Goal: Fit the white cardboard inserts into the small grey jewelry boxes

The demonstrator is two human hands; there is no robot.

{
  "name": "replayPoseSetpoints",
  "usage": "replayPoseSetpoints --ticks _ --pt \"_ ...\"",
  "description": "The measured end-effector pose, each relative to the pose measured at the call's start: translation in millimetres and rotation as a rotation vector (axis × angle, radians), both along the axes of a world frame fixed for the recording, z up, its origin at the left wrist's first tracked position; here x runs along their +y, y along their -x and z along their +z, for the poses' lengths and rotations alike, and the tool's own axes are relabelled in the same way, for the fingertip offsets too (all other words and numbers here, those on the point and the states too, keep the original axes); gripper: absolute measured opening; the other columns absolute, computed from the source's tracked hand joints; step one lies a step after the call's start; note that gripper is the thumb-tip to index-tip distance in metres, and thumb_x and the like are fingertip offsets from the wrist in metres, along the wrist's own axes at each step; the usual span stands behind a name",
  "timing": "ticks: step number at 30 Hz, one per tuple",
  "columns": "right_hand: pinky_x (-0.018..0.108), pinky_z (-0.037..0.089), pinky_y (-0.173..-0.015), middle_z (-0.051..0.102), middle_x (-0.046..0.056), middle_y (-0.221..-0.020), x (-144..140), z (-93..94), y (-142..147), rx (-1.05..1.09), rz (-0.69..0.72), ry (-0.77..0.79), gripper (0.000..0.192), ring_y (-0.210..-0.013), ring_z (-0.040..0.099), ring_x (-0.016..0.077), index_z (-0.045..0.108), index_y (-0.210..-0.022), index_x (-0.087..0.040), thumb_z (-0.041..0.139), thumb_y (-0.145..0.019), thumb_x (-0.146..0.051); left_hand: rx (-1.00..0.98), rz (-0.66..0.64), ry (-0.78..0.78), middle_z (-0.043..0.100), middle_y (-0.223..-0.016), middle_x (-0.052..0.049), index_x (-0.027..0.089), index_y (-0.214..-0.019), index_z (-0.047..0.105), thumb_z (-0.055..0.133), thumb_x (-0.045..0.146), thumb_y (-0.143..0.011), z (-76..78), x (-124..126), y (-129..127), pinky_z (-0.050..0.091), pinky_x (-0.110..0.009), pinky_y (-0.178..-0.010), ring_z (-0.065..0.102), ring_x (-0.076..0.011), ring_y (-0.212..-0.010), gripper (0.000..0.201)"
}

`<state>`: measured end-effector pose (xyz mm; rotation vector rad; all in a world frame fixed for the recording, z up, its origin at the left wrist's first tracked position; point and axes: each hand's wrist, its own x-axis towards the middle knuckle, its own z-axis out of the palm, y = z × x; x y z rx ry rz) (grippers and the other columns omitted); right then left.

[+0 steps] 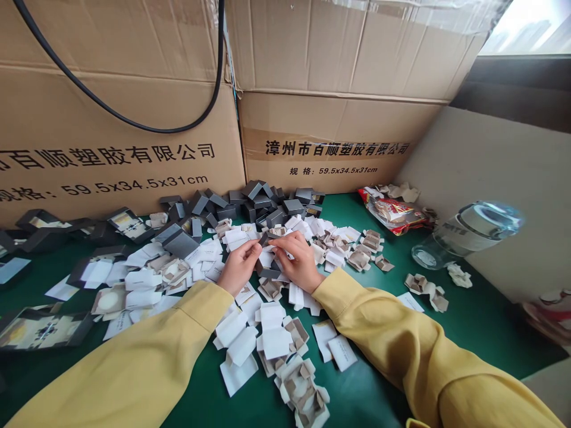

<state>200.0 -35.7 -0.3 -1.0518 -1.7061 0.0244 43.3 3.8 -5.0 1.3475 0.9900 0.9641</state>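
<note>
Work in hand: the person's left hand point(241, 261) and right hand point(298, 257) meet over a small dark grey box point(266, 239), held just above the middle of the green table point(468, 321).
Left hand: fingers curled round the box's left side, thumb on top; closed on it.
Right hand: fingertips pinching the box's right end, with white card beneath; the exact contact is partly hidden by the knuckles.
Handling of the box: judged light, thin-walled paperboard; stiff enough along its edges, easily crushed on its flat faces. Best held by the side walls or corners, as both hands appear to do. Matte surface, unlikely to slip.
White cards point(243, 345): flat paper slips scattered under and before the hands; flimsy, will bend, lifted best by an edge.
Folded inserts point(307, 395): brownish card trays with cut-outs, loose among the cards; light and easily creased.
Grey box pile point(263, 202): heaped against the cartons beyond the hands; whether they hold anything cannot be told.
Cartons point(330, 142): two large printed cardboard cases standing at the back, closed; contents not visible.
Bottle point(468, 232): clear, lying on its side at the right; appears empty.
Snack packet point(392, 213): red, opened, near the bottle.
</note>
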Motion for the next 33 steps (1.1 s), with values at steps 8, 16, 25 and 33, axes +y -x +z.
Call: replayPoseSetpoints --ticks 8,16,25,33 --pt "0.038 0.042 -0.070 0.067 0.004 -0.081 3 -5.0 -2 -0.067 -0.042 0.004 0.019 -0.078 0.052 0.0201 0.065 -0.095 -0.024 0.047 -0.089 -0.020 -0.047 -0.060 0.033 0.063 -0.073 0.000 0.016 -0.104 0.063 0.065 0.048 -0.070 2.3 -2 -1 0.039 -0.022 -0.048 0.049 -0.0101 -0.050 0.046" --pt "0.039 0.042 -0.071 0.067 0.005 -0.086 4 -10.7 -3 -0.125 -0.059 -0.028 0.022 -0.080 0.051 0.0208 0.063 -0.099 -0.025 0.047 -0.088 -0.016 -0.010 -0.025 -0.015 0.070 -0.093 -0.007 0.014 -0.106 0.064 0.065 0.047 -0.070 -1.3 -1 -1 0.045 -0.023 -0.062 0.060 -0.0170 -0.077 0.049" --pt "0.035 0.047 -0.069 0.060 0.007 -0.086 2 -1.8 -1 -0.019 -0.044 -0.035 0.018 -0.079 0.054 0.0188 0.063 -0.098 -0.025 0.047 -0.089 -0.023 -0.012 -0.044 0.002 0.070 -0.086 -0.006 0.013 -0.108 0.065 0.069 0.046 -0.066 -2.2 -1 0 0.046 -0.023 -0.057 0.059 -0.0157 -0.067 0.053" --pt "0.039 0.044 -0.075 0.061 0.006 -0.083 3 1.9 -3 -0.012 -0.057 -0.046 0.011 -0.080 0.051 0.0201 0.060 -0.079 -0.023 0.051 -0.086 -0.021 0.042 -0.048 -0.003 0.071 -0.094 -0.006 0.014 -0.111 0.064 0.068 0.046 -0.068 0.3 -1 0 0.049 -0.025 -0.065 0.062 -0.0202 -0.080 0.054"
